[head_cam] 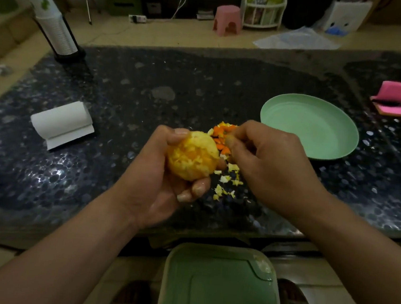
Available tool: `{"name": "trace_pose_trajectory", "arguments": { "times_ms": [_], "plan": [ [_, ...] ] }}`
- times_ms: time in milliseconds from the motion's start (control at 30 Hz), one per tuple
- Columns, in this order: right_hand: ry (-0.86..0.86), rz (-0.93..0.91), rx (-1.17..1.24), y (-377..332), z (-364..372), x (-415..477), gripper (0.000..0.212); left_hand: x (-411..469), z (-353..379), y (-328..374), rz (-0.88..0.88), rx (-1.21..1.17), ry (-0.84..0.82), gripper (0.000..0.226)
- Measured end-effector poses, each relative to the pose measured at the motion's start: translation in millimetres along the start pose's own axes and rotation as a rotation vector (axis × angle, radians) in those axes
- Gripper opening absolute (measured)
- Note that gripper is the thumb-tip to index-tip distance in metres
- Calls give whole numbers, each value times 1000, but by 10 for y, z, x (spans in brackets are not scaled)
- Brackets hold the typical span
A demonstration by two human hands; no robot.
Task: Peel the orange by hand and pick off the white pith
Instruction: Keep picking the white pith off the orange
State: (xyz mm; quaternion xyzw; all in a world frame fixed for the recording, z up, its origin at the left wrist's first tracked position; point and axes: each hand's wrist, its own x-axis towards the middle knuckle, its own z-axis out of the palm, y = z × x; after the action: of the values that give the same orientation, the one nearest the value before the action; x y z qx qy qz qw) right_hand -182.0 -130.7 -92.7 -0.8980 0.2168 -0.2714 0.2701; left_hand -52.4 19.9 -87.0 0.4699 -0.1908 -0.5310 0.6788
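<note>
A peeled orange, patchy with pale pith, rests in my left hand, whose fingers curl around it from below and behind. My right hand hovers just right of the fruit with thumb and fingertips pinched together at the orange's upper right edge; whether a scrap of pith sits between them is not visible. Orange peel bits lie in a small heap on the dark table behind the hands. Pale pith scraps are scattered below the fruit.
A mint green plate sits right of the hands. A white tissue roll lies at left, a stack of paper cups at back left, a pink phone stand at far right. A green bin lid is below the table edge.
</note>
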Motion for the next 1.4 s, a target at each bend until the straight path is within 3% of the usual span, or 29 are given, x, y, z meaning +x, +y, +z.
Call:
{"name": "trace_pose_trajectory", "arguments": {
  "times_ms": [133, 300, 367, 600, 967, 1167, 1400],
  "plan": [
    [-87, 40, 88, -25, 0, -34, 14, -1, -1, 18, -54, -128, -35, 49],
    [-33, -11, 62, -56, 39, -30, 6, 60, -59, 2, -74, -214, 44, 51],
    [-45, -39, 69, -84, 30, -38, 17, 75, -69, -5, -76, -216, 67, 50],
    [-26, -157, -2, -119, -4, -67, 20, 68, -49, 9, -85, -144, 78, 50],
    [7, -334, -296, -156, 47, -40, 20, 89, -23, -20, -93, 42, 231, 41],
    [9, -304, -309, -211, 106, -57, 26, 83, 13, -50, -70, 151, 258, 42],
    [65, -240, -165, -172, 150, -90, 24, 40, 41, -33, -16, 190, 242, 36]
  ]
}}
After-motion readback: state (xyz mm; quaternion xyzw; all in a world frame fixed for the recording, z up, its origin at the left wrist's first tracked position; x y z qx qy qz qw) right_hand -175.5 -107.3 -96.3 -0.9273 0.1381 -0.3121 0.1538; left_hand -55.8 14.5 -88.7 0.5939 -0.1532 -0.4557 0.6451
